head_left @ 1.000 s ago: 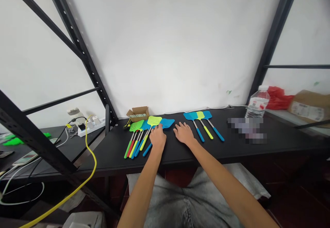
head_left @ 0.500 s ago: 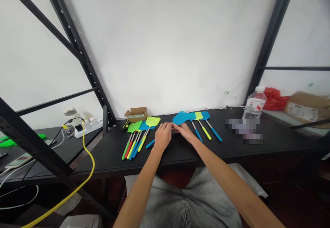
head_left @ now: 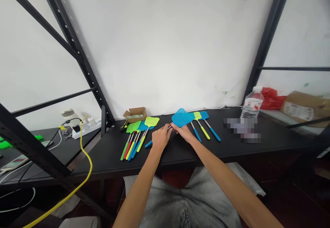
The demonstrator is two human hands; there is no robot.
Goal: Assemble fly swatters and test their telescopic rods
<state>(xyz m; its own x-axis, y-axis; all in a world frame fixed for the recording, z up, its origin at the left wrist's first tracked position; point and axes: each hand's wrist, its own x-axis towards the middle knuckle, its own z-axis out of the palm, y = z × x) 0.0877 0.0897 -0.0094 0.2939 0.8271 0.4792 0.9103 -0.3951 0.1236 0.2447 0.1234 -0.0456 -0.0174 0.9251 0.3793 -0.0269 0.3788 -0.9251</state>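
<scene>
Between my hands is a blue fly swatter [head_left: 182,117], its mesh head up to the right and its blue handle end low on the left. My left hand [head_left: 161,136] is closed around its shaft on the handle side. My right hand [head_left: 181,130] is closed on the shaft just below the head, its fingertips partly hidden. Left of my hands several fly swatters with green, red, yellow and blue handles lie fanned out, a yellow-headed swatter [head_left: 151,121] on top. To the right lie a yellow swatter [head_left: 203,129] and blue swatters [head_left: 212,129].
The black table [head_left: 167,155] meets a white wall. A small open cardboard box [head_left: 135,115] stands behind the left swatters. At right are a clear water bottle [head_left: 252,104], a red plastic bag [head_left: 272,99] and a larger carton [head_left: 305,108]. A yellow cable [head_left: 89,159] hangs past the shelf frame at left.
The head of the held blue swatter has turned to show more of its mesh face. A stretch of its metal shaft now shows between my hands. The other swatters lie as before.
</scene>
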